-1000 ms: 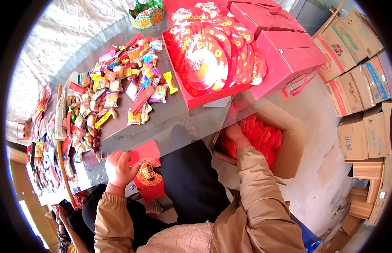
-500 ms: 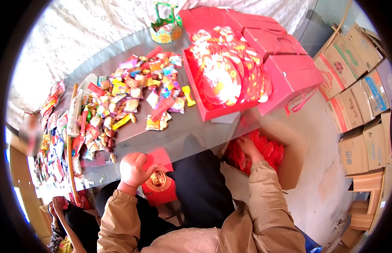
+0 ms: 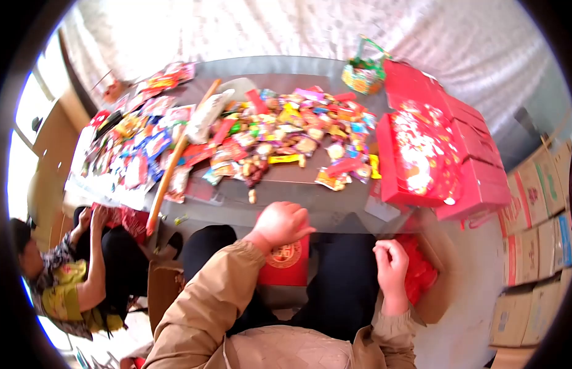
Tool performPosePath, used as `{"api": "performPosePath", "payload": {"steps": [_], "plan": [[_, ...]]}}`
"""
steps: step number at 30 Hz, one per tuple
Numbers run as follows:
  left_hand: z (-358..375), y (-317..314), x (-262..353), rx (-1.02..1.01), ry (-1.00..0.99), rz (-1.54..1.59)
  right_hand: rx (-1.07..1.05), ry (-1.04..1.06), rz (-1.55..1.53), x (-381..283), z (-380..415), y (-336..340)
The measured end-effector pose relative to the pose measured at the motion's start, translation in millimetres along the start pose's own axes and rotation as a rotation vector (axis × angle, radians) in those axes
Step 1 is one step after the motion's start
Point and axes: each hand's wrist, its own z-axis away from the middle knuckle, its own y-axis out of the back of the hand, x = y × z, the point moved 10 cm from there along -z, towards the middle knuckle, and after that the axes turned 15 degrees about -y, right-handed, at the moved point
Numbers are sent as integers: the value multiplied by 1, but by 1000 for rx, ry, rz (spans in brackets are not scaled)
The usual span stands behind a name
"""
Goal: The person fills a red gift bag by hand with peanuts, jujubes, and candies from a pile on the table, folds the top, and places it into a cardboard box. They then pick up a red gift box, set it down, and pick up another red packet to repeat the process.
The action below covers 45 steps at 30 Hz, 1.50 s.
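Note:
My left hand [image 3: 282,222] hovers over a red box with a round gold emblem [image 3: 286,261] that rests by my lap; its fingers are curled and what they hold, if anything, is hidden. My right hand [image 3: 392,265] is raised above my right thigh, fingers curled in, beside a cardboard box [image 3: 443,277] of red bags [image 3: 419,267]. Anything in its fingers is too small to tell. Ahead lies a pile of wrapped sweets [image 3: 286,132] on the glass table [image 3: 286,206].
An open red box [image 3: 393,184] of shiny red packets stands at the table's right, with a green basket [image 3: 363,77] behind it. A wooden stick [image 3: 175,161] divides the sweets. A co-worker [image 3: 71,286] sits at left. Cartons [image 3: 526,246] are stacked at right.
The view has swung left, bringing more of the co-worker into sight. My right hand has come up out of the cardboard box. My left hand remains near the red emblem box.

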Motion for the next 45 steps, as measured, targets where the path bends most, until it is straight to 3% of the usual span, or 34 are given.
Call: {"api": "performPosePath", "payload": {"steps": [2, 4, 6, 8, 9, 10, 12, 15, 16, 17, 19, 23, 26, 29, 34, 37, 41, 45], "plan": [[9, 6, 1, 110, 6, 30, -164, 195, 9, -72, 22, -42], [29, 26, -3, 287, 235, 289, -398, 248, -51, -110, 51, -96], [67, 46, -2, 430, 426, 389, -605, 137, -121, -106, 81, -153], [100, 87, 14, 462, 403, 272, -742, -23, -226, -95, 110, -198], [124, 102, 18, 462, 427, 229, -872, -269, -379, -56, 134, -228], [151, 120, 20, 496, 459, 190, -949, -371, -486, -37, 152, -252], [211, 159, 30, 557, 611, 52, -959, -626, -667, -8, 171, -282], [317, 174, 46, 733, 892, 42, -868, -1077, -652, 69, 207, -315], [341, 177, 56, 755, 964, 44, -832, -1163, -559, 103, 221, -328], [370, 167, 62, 792, 1042, 97, -842, -1105, -518, 121, 227, -341], [365, 171, 82, 752, 983, 49, -875, -1100, -394, 189, 249, -377], [299, 180, 101, 518, 770, -40, -1018, -1323, -278, 200, 285, -401], [281, 175, 108, 411, 674, -126, -1140, -1430, -352, 268, 339, -425], [283, 175, 106, 371, 652, -183, -1087, -1244, -294, 305, 335, -450], [300, 166, 100, 402, 722, -196, -884, -604, 29, 333, 307, -461], [305, 165, 100, 393, 738, -216, -708, -330, 164, 322, 301, -456], [308, 163, 100, 374, 749, -253, -863, -216, 424, 224, 260, -428], [307, 162, 99, 357, 754, -255, -1095, 15, 275, 211, 275, -437]]}}
